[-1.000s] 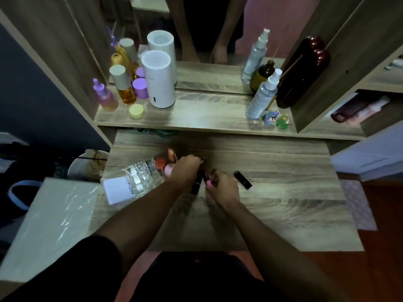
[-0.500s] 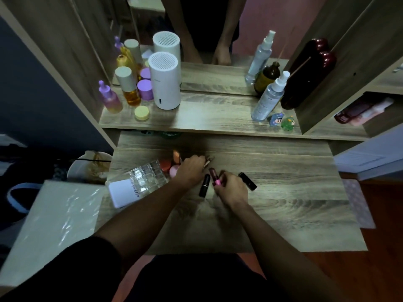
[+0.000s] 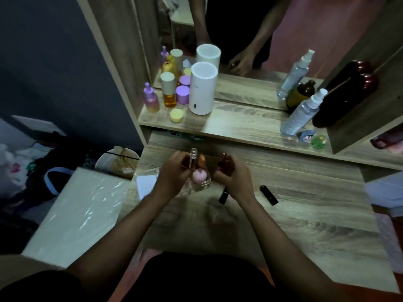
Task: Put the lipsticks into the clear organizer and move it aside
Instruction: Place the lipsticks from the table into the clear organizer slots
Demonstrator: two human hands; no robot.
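Note:
The clear organizer (image 3: 202, 185) lies on the wooden desk between my hands, partly under my left hand, with a pink round-topped piece (image 3: 198, 175) and an orange one (image 3: 202, 160) in it. My left hand (image 3: 174, 173) is closed on a slim clear-tipped lipstick (image 3: 193, 155), held over the organizer. My right hand (image 3: 232, 176), just right of the organizer, grips a dark red lipstick (image 3: 222, 161) upright. A black lipstick (image 3: 223, 195) lies on the desk below my right hand. Another black lipstick (image 3: 268, 195) lies farther right.
The raised shelf (image 3: 239, 125) behind holds a white cylinder (image 3: 202, 90), several coloured bottles (image 3: 169, 92), a spray bottle (image 3: 302, 114) and small figurines (image 3: 314, 138). A mirror stands behind it. A plastic-covered box (image 3: 76, 210) and a white bowl (image 3: 115, 164) sit left of the desk.
Both hands have lifted off the desk and moved toward the organizer, each carrying a lipstick. One black lipstick stays where my right hand was. The camera view has shifted.

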